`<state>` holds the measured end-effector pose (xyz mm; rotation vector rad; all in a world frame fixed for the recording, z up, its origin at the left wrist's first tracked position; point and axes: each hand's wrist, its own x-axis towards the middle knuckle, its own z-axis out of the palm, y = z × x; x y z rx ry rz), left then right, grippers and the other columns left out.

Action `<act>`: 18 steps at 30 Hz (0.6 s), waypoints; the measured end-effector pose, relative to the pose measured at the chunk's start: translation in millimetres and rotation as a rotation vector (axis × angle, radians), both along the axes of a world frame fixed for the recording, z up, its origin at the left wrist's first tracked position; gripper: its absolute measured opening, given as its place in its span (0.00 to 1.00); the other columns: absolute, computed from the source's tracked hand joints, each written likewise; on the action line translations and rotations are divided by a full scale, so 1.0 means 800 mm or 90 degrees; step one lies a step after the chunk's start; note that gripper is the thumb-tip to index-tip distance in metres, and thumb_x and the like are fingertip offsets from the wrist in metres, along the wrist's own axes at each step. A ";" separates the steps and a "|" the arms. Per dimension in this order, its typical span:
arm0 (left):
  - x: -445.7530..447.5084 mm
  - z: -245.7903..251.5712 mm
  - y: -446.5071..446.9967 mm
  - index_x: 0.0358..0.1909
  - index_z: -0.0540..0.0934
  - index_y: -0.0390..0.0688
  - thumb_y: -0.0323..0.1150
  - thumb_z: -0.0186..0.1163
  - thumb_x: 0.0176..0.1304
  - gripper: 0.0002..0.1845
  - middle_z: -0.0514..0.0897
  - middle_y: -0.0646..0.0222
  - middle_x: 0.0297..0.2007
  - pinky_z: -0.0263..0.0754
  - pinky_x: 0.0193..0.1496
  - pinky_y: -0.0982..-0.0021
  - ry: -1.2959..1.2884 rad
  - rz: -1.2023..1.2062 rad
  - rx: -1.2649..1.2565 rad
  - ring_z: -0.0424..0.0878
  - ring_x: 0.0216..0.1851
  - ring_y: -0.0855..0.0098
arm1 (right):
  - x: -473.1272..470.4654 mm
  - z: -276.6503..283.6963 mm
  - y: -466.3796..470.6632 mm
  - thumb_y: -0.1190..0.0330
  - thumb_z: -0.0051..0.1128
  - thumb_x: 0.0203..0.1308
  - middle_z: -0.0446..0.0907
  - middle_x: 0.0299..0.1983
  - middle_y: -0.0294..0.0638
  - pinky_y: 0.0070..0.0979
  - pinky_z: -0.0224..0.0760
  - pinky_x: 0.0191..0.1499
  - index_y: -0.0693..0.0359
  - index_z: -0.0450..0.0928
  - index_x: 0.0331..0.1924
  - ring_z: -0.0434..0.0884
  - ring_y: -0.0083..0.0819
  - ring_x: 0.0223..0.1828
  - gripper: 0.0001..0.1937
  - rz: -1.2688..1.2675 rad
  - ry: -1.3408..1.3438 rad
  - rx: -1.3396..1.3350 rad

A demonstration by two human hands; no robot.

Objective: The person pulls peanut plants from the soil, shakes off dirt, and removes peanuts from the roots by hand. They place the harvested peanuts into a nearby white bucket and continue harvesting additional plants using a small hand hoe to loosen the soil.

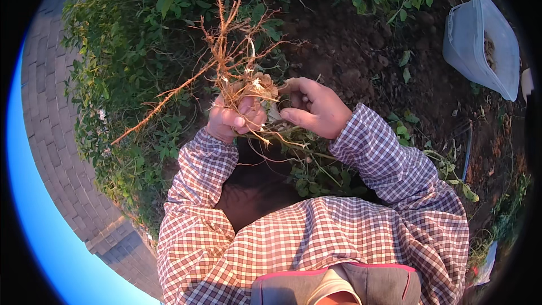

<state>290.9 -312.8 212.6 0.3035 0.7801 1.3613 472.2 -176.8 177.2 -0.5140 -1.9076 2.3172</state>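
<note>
An uprooted peanut plant hangs upside down before me, its reddish-brown branching roots (222,47) pointing up and away. My left hand (237,116) is closed around its lower part, with thin stems crossing the fingers. Tan peanut pods (266,85) cluster at the root base, just above that hand. Close by on the right, my right hand (315,108) has its fingers curled and its thumb apart from the forefinger, next to the pods. Whether a pod sits inside those curled fingers cannot be made out. Leafy green stems (326,169) of the plant trail below both hands.
A translucent plastic tub (465,47), tilted, with some brown contents, stands at the upper right on dark soil (343,51). Dense leafy plants (127,72) grow along the left, beside a brick pavement (51,114). A thin blue rod-like thing (467,152) lies at right.
</note>
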 end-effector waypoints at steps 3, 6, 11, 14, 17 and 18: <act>0.002 -0.005 0.007 0.20 0.65 0.45 0.25 0.61 0.42 0.12 0.65 0.74 0.11 0.53 0.19 0.71 -0.009 -0.049 0.005 0.62 0.12 0.75 | -0.018 -0.010 -0.011 0.61 0.67 0.49 0.78 0.30 0.45 0.29 0.73 0.35 0.66 0.75 0.47 0.80 0.35 0.31 0.24 -0.118 0.009 0.183; 0.001 -0.005 0.005 0.20 0.64 0.45 0.24 0.62 0.40 0.14 0.64 0.74 0.10 0.52 0.19 0.70 -0.010 -0.019 -0.004 0.61 0.11 0.76 | -0.019 -0.019 -0.008 0.58 0.66 0.49 0.76 0.27 0.45 0.36 0.73 0.34 0.63 0.78 0.38 0.79 0.43 0.31 0.18 -0.099 0.099 0.342; 0.019 0.008 -0.001 0.25 0.71 0.41 0.23 0.63 0.41 0.11 0.62 0.76 0.11 0.50 0.18 0.70 0.012 0.002 -0.023 0.59 0.11 0.77 | 0.020 0.007 0.001 0.57 0.61 0.54 0.75 0.25 0.45 0.37 0.72 0.31 0.62 0.78 0.30 0.77 0.44 0.28 0.15 0.115 0.238 0.348; 0.021 0.003 0.000 0.26 0.71 0.39 0.23 0.65 0.41 0.12 0.65 0.74 0.13 0.53 0.18 0.72 -0.005 -0.049 0.005 0.61 0.12 0.77 | 0.035 0.000 0.019 0.61 0.64 0.54 0.72 0.22 0.43 0.34 0.70 0.26 0.64 0.79 0.32 0.77 0.42 0.24 0.13 0.090 0.286 0.325; 0.009 -0.008 0.003 0.16 0.64 0.45 0.24 0.65 0.41 0.16 0.63 0.77 0.10 0.55 0.18 0.74 -0.076 -0.053 0.041 0.62 0.10 0.76 | 0.060 0.002 0.022 0.59 0.60 0.56 0.75 0.23 0.44 0.37 0.73 0.29 0.63 0.78 0.31 0.78 0.43 0.26 0.14 0.189 0.274 0.315; 0.003 -0.007 0.002 0.15 0.63 0.46 0.24 0.64 0.40 0.17 0.62 0.77 0.10 0.54 0.17 0.74 -0.079 -0.047 0.055 0.61 0.10 0.76 | 0.072 0.002 0.021 0.59 0.60 0.55 0.75 0.23 0.44 0.36 0.73 0.29 0.63 0.78 0.30 0.78 0.42 0.26 0.14 0.235 0.255 0.298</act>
